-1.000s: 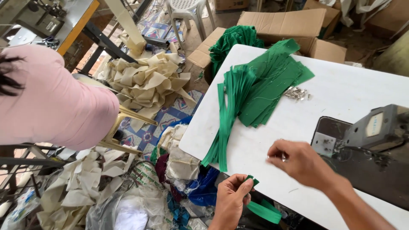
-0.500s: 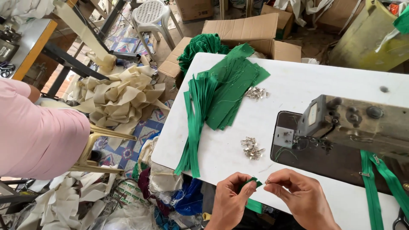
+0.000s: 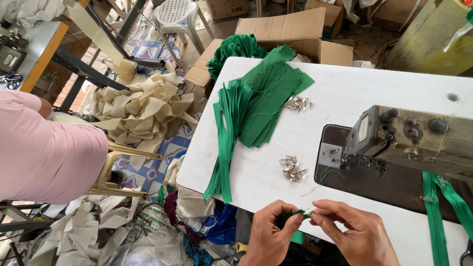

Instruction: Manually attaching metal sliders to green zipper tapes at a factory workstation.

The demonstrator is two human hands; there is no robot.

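At the near edge of the white sewing table (image 3: 340,93), my left hand (image 3: 271,236) pinches the end of a green zipper tape (image 3: 295,215). My right hand (image 3: 352,231) meets it and holds a small metal slider (image 3: 311,213) against the tape's tip. A little heap of metal sliders (image 3: 291,168) lies on the table just beyond my hands. A pile of green zipper strips (image 3: 256,106) spreads across the table's far left part and hangs over its edge.
A grey sewing machine (image 3: 409,140) stands at right, with green zippers (image 3: 441,216) hanging beside it. A second heap of sliders (image 3: 299,103) lies by the green pile. A person in a pink top (image 3: 47,148) sits at left. Cream strips (image 3: 140,108) and cardboard boxes (image 3: 281,27) cover the floor.
My right hand came back from the table surface to meet my left hand at the zipper end. The view shifted right and the sewing machine came fully into sight.
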